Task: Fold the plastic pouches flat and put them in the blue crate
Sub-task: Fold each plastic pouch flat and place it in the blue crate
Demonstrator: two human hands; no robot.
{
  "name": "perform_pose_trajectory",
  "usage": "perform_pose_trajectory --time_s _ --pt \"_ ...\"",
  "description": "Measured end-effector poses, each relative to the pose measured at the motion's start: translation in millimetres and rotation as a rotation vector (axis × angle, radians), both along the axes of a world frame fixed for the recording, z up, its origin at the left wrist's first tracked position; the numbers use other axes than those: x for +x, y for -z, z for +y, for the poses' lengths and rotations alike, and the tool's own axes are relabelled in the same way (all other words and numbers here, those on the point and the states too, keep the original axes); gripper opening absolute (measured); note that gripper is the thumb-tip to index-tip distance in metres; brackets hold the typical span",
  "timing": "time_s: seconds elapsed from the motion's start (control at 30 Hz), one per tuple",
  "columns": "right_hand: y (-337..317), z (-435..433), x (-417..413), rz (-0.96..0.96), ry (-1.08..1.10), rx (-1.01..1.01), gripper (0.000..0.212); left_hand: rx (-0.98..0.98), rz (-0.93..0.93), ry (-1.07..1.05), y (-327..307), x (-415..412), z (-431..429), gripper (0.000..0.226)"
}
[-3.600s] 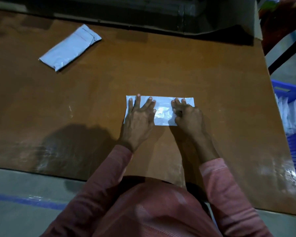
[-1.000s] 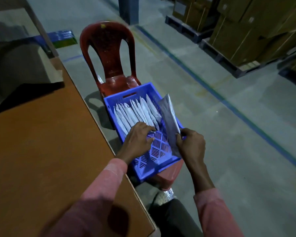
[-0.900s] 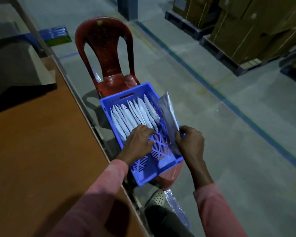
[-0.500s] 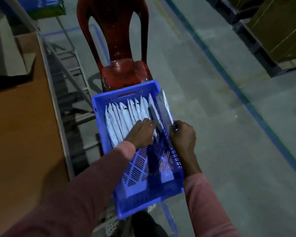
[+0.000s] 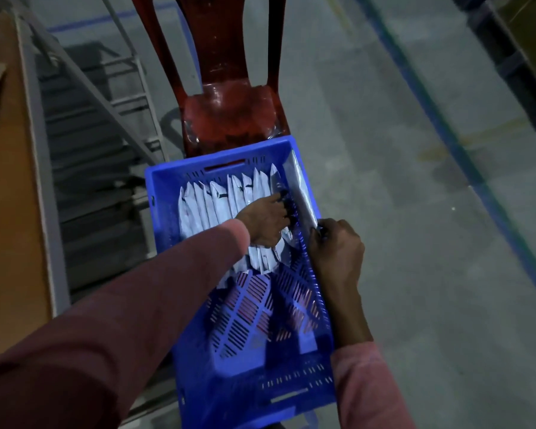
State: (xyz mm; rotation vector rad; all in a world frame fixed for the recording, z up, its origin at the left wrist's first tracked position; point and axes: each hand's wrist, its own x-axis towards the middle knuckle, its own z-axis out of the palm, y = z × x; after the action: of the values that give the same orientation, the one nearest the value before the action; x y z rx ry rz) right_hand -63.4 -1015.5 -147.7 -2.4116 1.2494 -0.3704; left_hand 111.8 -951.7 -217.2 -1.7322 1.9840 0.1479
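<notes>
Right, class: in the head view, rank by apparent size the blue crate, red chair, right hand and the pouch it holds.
1. blue crate
2. red chair, cropped at the top
3. right hand and pouch: these look much alike, so unranked

1. Dim, bluish light throughout; the far right corner falls to near black.
2. Faint glare sits on the red chair point(image 5: 229, 113) seat and on the pouch point(image 5: 298, 187) at the right wall of the crate point(image 5: 217, 159).
3. The near left sleeve point(image 5: 121, 320) is blurred; the blue floor line point(image 5: 438, 123) bows toward the edge.
</notes>
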Motion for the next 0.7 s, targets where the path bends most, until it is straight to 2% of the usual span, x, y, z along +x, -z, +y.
perform_pose_trajectory --time_s 0.23,0.37,0.5,0.63,0.7 --pt "8 2 -3 -0.066 -0.014 -0.040 0.004 0.063 0.011 0.023 1 14 8 0.063" --pt "7 7 3 -0.054 -0.001 -0.071 0.004 0.075 0.025 0.010 -4 13 11 0.059" --pt "8 20 15 0.030 -0.074 -0.042 0.008 0.084 0.008 -0.003 4 12 16 0.080" --pt "15 23 46 0.316 -0.086 0.035 0.019 -0.045 0.035 0.002 -4 8 20 0.054" --pt "22 24 58 0.339 -0.091 0.086 0.017 -0.085 0.072 -0.028 -10 7 24 0.048"
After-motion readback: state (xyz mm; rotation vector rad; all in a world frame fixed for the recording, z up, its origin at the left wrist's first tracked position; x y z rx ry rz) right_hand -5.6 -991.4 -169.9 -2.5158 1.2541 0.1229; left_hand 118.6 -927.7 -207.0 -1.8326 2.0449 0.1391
